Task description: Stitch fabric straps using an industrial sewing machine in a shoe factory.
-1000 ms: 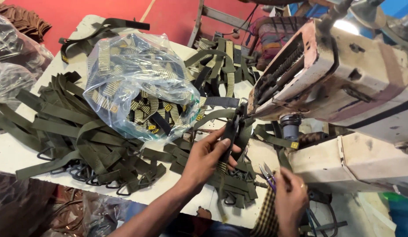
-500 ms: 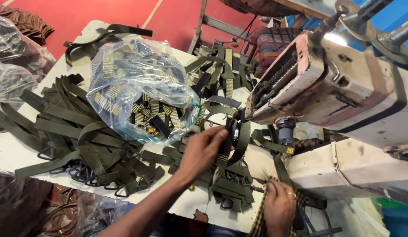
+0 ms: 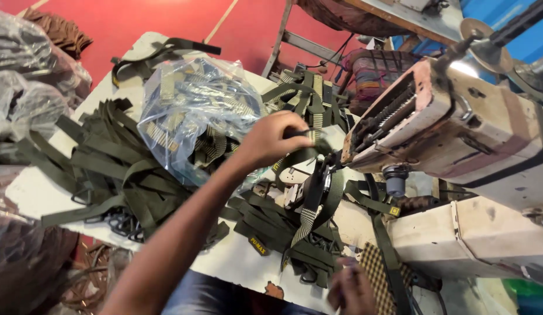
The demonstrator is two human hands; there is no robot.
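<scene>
L hand [image 3: 271,140]: fist closed on strap [image 3: 309,204], lifted, just left of sewing machine [image 3: 458,128].
Strap: hangs below hand.
R hand [image 3: 353,289]: blurred, under machine, grip can't tell.

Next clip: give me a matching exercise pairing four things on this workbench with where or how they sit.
Things:
1. left hand
2. right hand
3. clear plastic bag
4. loose green straps

Places:
A. low at the table's near edge
B. raised, gripping a green strap by the sewing machine
C. heaped on the table's left part
D. at the table's middle, holding patterned strap pieces

Pairs: 1-B, 2-A, 3-D, 4-C
</scene>
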